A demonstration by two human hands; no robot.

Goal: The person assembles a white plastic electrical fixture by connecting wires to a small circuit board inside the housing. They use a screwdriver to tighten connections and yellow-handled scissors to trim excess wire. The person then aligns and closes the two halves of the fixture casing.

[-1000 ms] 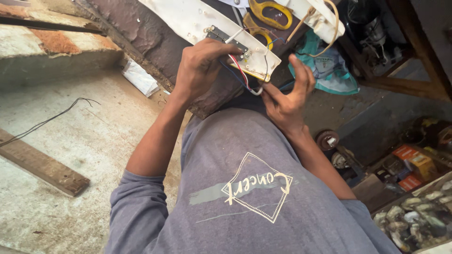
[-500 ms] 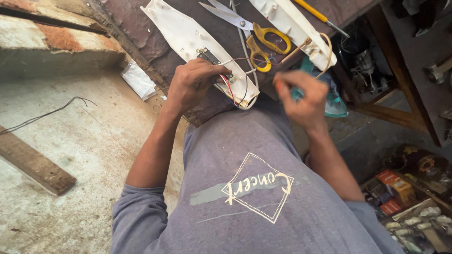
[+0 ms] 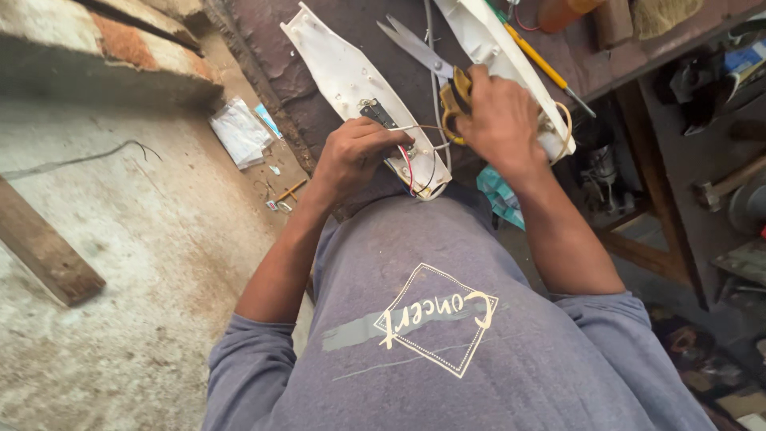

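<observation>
On the dark workbench [image 3: 335,32] lies a white plastic casing half [image 3: 339,68] with a small circuit board and red and black wires [image 3: 411,169] at its near end. My left hand [image 3: 359,156] rests on that end and pinches a thin wire against it. A second white casing half [image 3: 487,40] lies to the right. Between the two halves lie scissors [image 3: 415,46] with steel blades and yellow handles. My right hand [image 3: 499,120] lies over those handles with its fingers closed on them.
A yellow-handled screwdriver [image 3: 544,70] lies beside the right casing. A teal cloth [image 3: 496,191] hangs below the bench edge. A hammer [image 3: 728,183] and clutter fill the shelves at right. A wooden plank [image 3: 44,255], a paper packet [image 3: 238,132] and a loose cable [image 3: 88,158] lie on the concrete floor.
My right hand has moved up from in front of my chest onto the scissors' handles. My left hand has stayed on the casing's wired end. The view has tilted slightly.
</observation>
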